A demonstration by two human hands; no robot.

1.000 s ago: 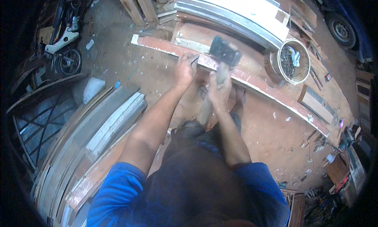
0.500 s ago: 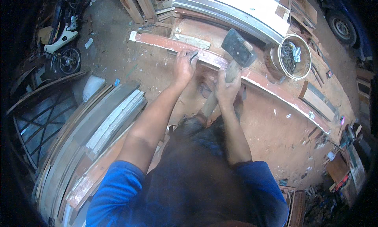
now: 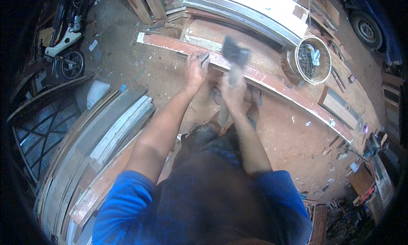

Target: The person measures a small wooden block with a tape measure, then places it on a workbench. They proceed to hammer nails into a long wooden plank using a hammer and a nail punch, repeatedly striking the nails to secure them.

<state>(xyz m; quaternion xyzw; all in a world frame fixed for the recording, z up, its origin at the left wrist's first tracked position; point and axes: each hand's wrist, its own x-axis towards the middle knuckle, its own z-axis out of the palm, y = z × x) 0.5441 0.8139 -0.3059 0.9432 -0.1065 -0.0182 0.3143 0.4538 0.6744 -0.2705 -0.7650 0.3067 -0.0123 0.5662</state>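
Swinging down from where it was raised half a second ago, the hammer [image 3: 234, 53] is now blurring just above the long curved reddish plank [image 3: 272, 81], its dark head close to the plank's upper face beside the left hand. That head was standing higher and further right in the earlier picture; it is now sitting lower and more to the left, near the small dark tool [image 3: 205, 58] (a chisel or punch, too small to tell which) that the left hand [image 3: 194, 70] is pinching against the plank. Fingers of the left hand are closing around this tool, and the hand has barely shifted. Wrapped tight around the hammer's pale wooden handle, the right hand [image 3: 233, 92] is sitting just below the plank.

Across the dusty ground the plank is running from upper left to lower right, with its near edge facing the person and bare reddish earth lying open below it. Behind its far edge, a broad brown board [image 3: 263, 41] and a stack of pale curved frame pieces [image 3: 255, 7] are crowding in, leaving little room on that side. To the person's left, a pile of curved grey and white boards [image 3: 106, 130] is lying well apart from the hands, with a dark arched window frame [image 3: 38, 134] beyond it.

A round white-rimmed bucket [image 3: 313, 60] holding dark metal bits and a crumpled bluish scrap is standing just behind the plank on the right. Near the left boards a white bag [image 3: 97, 92] is lying on the ground.
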